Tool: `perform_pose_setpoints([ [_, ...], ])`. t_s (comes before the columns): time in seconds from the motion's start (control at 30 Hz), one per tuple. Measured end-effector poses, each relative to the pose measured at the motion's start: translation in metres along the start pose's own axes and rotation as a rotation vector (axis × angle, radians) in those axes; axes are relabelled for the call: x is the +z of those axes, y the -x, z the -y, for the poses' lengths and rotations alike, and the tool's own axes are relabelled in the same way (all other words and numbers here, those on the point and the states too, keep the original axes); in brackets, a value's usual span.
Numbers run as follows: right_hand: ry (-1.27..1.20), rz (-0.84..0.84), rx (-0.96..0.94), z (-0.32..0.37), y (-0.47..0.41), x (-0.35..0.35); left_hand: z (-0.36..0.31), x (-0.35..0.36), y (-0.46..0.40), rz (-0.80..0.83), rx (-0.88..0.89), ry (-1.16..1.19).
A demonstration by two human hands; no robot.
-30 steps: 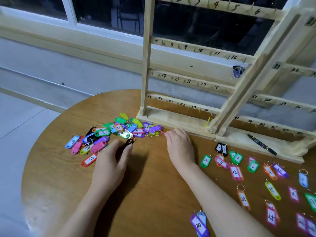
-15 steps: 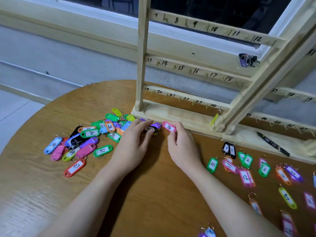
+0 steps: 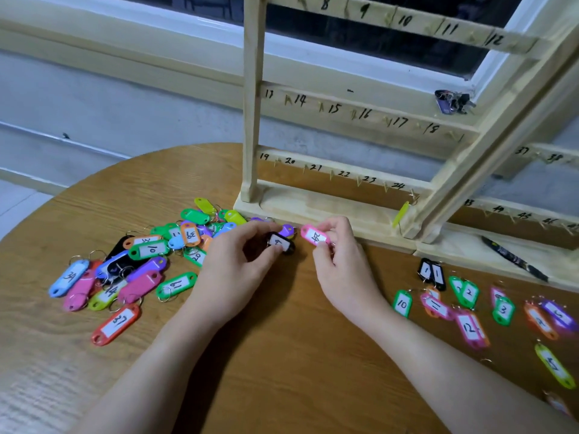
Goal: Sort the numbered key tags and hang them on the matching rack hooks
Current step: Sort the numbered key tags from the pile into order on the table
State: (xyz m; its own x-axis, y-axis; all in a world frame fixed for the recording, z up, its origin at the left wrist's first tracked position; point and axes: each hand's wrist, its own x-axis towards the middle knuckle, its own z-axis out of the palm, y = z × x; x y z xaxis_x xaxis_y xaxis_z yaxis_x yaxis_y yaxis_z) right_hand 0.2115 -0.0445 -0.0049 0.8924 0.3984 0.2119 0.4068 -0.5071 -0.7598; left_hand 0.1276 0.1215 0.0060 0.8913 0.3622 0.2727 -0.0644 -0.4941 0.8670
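My left hand (image 3: 233,267) pinches a black key tag (image 3: 282,243) with a white label, just above the table. My right hand (image 3: 340,261) pinches a pink key tag (image 3: 314,235) beside it, label facing up. Both hands sit in front of the wooden rack's base (image 3: 313,208). The rack's rails carry small hooks and handwritten numbers, such as 19 to 24 on the low rail (image 3: 332,170). A loose pile of coloured tags (image 3: 138,264) lies to the left. Tags laid out in rows (image 3: 466,305) lie to the right.
A round wooden table (image 3: 282,355) holds everything. A black pen (image 3: 513,258) rests on the rack's base at the right. A yellow tag (image 3: 401,213) hangs by the rack's slanted brace. A bunch of keys (image 3: 452,101) sits on the window ledge behind.
My left hand moved right from the pile and picked up the black tag. My right hand lifted the pink tag off the table. The view tilted down and closer.
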Motion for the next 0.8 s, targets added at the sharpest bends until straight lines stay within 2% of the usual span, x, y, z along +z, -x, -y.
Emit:
perform_pose_setpoints([
  [0.27, -0.02, -0.018, -0.038, 0.0012, -0.0035, -0.0022, 0.0026, 0.003, -0.0017, -0.003, -0.056, 0.072],
  [0.43, -0.027, -0.034, -0.093, -0.0003, -0.0036, -0.0049, 0.0002, 0.0014, -0.0016, -0.008, -0.051, 0.035],
  [0.8, 0.02, 0.09, -0.13, -0.0016, -0.0014, -0.0077, -0.0047, -0.0019, 0.0003, 0.068, -0.019, -0.06],
])
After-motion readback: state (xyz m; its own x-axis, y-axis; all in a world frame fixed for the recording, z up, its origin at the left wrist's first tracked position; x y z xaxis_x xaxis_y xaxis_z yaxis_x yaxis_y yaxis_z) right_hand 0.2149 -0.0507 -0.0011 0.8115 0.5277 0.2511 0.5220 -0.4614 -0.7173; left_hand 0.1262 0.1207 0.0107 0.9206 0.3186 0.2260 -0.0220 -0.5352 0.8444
